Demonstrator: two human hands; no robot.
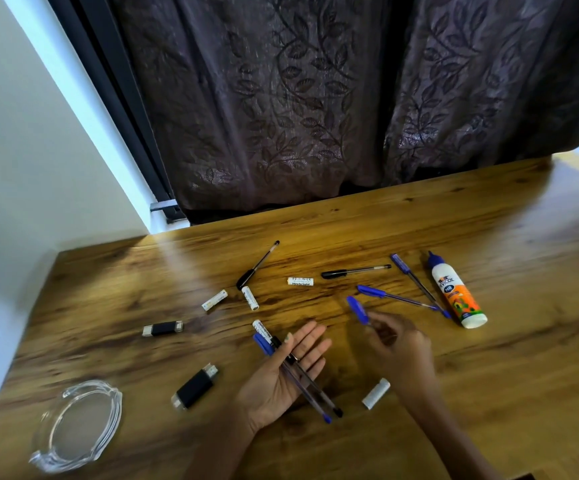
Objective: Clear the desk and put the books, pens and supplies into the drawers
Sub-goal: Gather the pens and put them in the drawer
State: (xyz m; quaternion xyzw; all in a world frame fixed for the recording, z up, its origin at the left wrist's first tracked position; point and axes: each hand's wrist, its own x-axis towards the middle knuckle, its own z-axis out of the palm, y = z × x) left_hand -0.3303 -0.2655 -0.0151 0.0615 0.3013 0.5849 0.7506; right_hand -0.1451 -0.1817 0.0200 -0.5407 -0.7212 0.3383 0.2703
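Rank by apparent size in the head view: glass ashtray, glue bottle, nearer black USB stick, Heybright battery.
1. glass ashtray, though it lies nearest the camera, which inflates it
2. glue bottle
3. nearer black USB stick
4. Heybright battery

Ranks 2 and 3 could be partly a nearness effect.

Warm brown wood-grain desk (454, 216), streaked darker. Dark purplish-brown curtain (316, 98) at the far side, patterned with leafy vines. White glue bottle (457, 292) on the right with blue cap and orange label. Blue-capped pens (395, 297) near it; black-capped pens (354, 271) farther back. White batteries (300, 281) with black lettering. Two black USB sticks (196, 389), silver-ended, on the left. Clear glass ashtray (76, 426) at near left. Pale wall (21, 133) at far left.
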